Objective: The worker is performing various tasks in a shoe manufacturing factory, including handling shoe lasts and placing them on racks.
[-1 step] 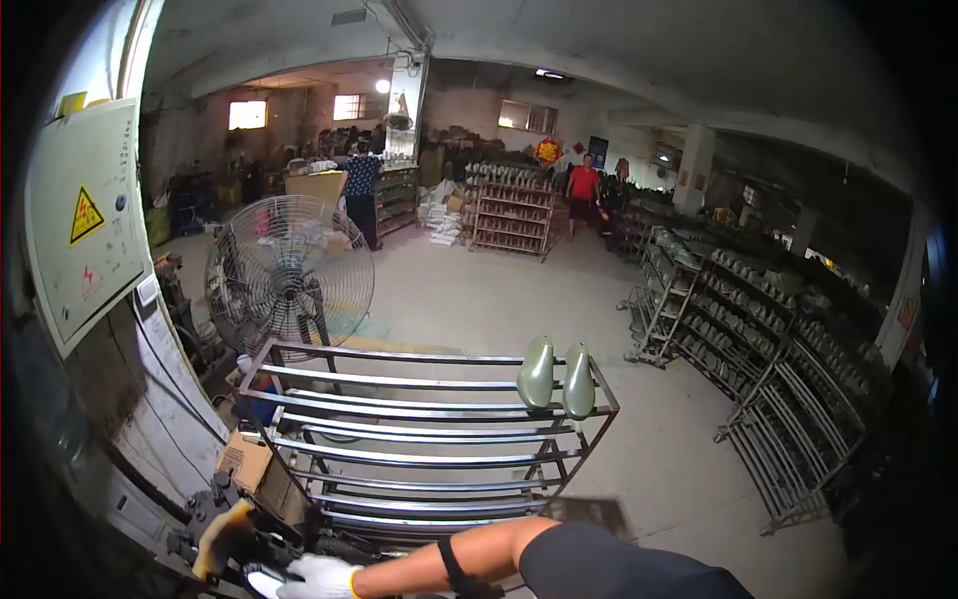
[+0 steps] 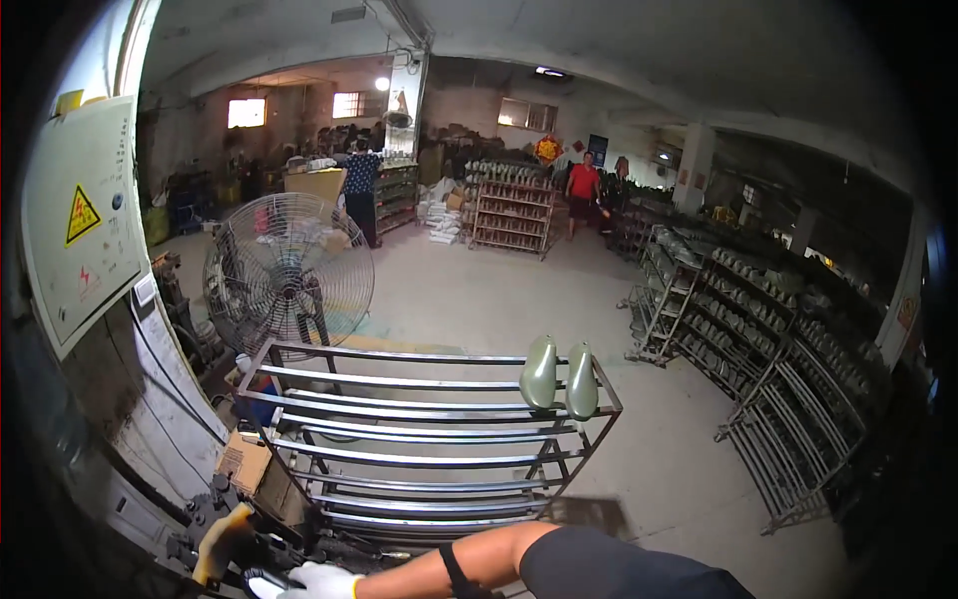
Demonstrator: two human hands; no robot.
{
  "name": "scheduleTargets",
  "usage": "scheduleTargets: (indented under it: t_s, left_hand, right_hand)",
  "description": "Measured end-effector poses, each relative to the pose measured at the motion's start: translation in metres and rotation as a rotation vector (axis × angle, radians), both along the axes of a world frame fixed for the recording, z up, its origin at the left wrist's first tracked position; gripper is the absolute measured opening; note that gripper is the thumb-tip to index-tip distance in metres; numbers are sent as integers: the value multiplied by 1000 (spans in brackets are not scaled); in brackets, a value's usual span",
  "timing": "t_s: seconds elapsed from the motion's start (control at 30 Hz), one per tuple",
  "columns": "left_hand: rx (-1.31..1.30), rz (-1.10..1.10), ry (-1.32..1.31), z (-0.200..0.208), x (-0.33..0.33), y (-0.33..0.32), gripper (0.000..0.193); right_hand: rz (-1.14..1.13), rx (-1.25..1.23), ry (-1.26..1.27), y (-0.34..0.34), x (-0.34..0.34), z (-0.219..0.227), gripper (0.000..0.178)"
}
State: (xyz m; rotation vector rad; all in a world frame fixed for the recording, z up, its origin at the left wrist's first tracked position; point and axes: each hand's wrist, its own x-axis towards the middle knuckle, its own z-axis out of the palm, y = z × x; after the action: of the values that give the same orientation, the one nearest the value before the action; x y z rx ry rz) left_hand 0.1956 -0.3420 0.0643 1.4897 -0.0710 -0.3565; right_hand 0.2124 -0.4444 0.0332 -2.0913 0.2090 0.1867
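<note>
My right arm reaches across the lower edge toward the left, a black band round the forearm. Its hand, my right hand, wears a white glove; its fingers are partly cut off by the picture's edge and look closed on a black-and-white shoe-like piece. Beside that piece stands a dark machine with a tan, blackened pad. My left hand is out of view. Two glossy olive-green shoe lasts rest side by side on the right end of a metal rack in front of me.
A large caged fan stands behind the rack's left end. On the left wall hangs an electrical box. Loaded racks line the right side. One person stands by a far shelf; another in red is farther right.
My gloved hand and the piece at it have shifted very slightly. The rest of the scene moves only by a tiny shift of the view.
</note>
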Motion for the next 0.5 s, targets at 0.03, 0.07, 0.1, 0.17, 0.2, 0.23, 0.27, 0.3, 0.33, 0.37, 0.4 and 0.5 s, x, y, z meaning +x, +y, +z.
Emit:
scheduleTargets:
  t_s: [0.03, 0.07, 0.1, 0.17, 0.2, 0.23, 0.27, 0.3, 0.33, 0.37, 0.4, 0.5]
  left_hand:
    - [137, -3, -20, 1, -1, 15, 51]
    - [270, -52, -25, -2, 3, 20, 52]
    - [361, -198, -24, -39, 19, -3, 52]
    - [669, -241, 25, -42, 17, 33, 54]
    - [320, -96, 22, -58, 16, 45, 41]
    - [-9, 65, -38, -77, 24, 54, 30]
    - [546, -172, -786, -74, 35, 57, 23]
    - [145, 111, -8, -45, 22, 31, 21]
    - [-22, 175, 158, -44, 20, 32, 21]
    - [-66, 146, 139, -43, 20, 35, 19]
    - [-81, 200, 148, -50, 15, 39, 20]
    - [-194, 273, 229, -46, 12, 43, 22]
  right_hand:
    - [106, 72, 45, 29, -8, 7, 71]
    - [139, 109, 101, 31, -15, 36, 82]
    - [-50, 76, 4, 0, -20, 20, 79]
    - [-149, 185, 41, -17, -8, -9, 53]
    - [-180, 130, -89, -20, -13, 12, 48]
    - [-239, 112, -42, -17, -16, 25, 46]
    - [-286, 184, -28, -26, -17, 30, 49]
    - [-238, 355, 96, -32, -15, 31, 53]
    - [-315, 199, 13, -24, -18, 19, 52]
    - [-358, 468, 45, -16, -14, 5, 49]
    - [-346, 551, 63, -10, -13, 2, 48]
    - [-233, 498, 89, -13, -7, 13, 49]
